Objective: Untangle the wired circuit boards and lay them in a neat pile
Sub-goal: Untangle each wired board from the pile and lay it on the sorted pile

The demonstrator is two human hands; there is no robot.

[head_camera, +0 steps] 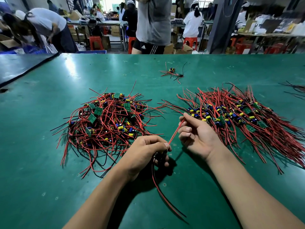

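A tangled heap of small green circuit boards with red and black wires lies on the green table, left of centre. A combed-out pile of boards, wires fanned toward me, lies on the right. My left hand grips one wired board, mostly hidden in the fist; its red and black leads hang toward me. A pair of red wires runs taut from that fist up to my right hand, whose thumb and forefinger pinch their far end.
Two loose wired boards lie farther back on the green table. More wires show at the right edge. A dark mat covers the far left corner. A person stands at the far table edge; others work behind.
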